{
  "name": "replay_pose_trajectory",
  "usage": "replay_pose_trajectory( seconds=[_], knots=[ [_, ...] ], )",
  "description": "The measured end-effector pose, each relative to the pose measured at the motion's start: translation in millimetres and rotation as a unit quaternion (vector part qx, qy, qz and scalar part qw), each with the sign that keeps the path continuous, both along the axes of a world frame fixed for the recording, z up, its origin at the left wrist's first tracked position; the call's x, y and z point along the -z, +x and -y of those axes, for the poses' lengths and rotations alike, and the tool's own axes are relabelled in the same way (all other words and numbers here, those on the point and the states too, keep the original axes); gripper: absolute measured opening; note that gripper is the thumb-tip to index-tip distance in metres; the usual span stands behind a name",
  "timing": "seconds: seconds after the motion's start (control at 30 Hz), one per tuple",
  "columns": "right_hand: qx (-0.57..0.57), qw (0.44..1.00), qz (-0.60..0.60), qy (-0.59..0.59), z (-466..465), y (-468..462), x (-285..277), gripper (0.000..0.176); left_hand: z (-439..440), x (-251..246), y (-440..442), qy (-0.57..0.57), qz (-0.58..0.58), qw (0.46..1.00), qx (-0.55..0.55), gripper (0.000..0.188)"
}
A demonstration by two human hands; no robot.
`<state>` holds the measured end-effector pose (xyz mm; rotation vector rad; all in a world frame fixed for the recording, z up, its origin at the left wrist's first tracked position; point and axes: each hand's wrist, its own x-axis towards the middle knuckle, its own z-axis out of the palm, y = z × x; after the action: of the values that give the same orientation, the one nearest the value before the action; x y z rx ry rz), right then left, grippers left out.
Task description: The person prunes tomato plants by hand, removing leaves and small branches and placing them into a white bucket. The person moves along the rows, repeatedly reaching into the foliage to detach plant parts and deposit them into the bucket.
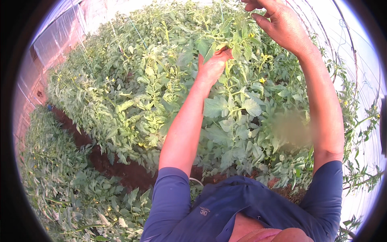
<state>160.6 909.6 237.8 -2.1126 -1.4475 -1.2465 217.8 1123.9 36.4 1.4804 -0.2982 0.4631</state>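
A leafy tomato plant [231, 106] stands upright before me, its top shoot spread with broad green leaves. My left hand [215, 65] is closed around the stem just below those top leaves, which partly hide its fingers. Higher up and to the right, my right hand [279, 25] is raised above the foliage at the upper rim of the view. Its thumb and fingers are apart, and nothing shows between them. The uppermost fingers are partly cut off by the picture's edge. A yellow flower [262, 80] hangs beside the stem, below my right hand.
Dense tomato rows [121, 90] fill the greenhouse ahead, with green support strings [138, 33] rising among them. A bare soil path [102, 160] separates them from another planted row [69, 175] at the left. Plastic sheeting [359, 60] on curved ribs closes the right side.
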Motion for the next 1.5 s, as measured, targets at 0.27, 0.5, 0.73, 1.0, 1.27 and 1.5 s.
replay_pose_trajectory(
  seconds=[0.27, 0.5, 0.73, 1.0, 1.27, 1.5],
  knots=[
    [0.0, 0.995, -0.096, -0.031, -14, 22, -6, 0.037, 6, -10, -17, 0.122, -0.044, 0.991, -0.037, 0.048],
    [0.011, 0.988, -0.109, -0.107, -10, 31, -17, 0.044, 4, -13, -20, 0.235, -0.067, 0.966, -0.08, 0.054],
    [0.027, 0.984, -0.111, -0.137, -12, 22, -22, 0.052, 4, -10, -16, 0.193, -0.046, 0.977, -0.072, 0.055],
    [0.054, 0.985, -0.093, -0.135, -13, 19, -25, 0.051, 11, -5, -16, -0.041, 0.043, 0.998, -0.002, 0.047],
    [0.056, 0.997, -0.014, -0.058, -17, 16, -10, 0.037, 17, -13, -27, -0.03, 0.015, 0.997, -0.063, 0.044],
    [-0.035, 0.985, -0.116, 0.121, -22, -39, 37, 0.029, -2, 11, -50, 0.1, 0.144, 0.937, -0.301, 0.032]
  ],
)
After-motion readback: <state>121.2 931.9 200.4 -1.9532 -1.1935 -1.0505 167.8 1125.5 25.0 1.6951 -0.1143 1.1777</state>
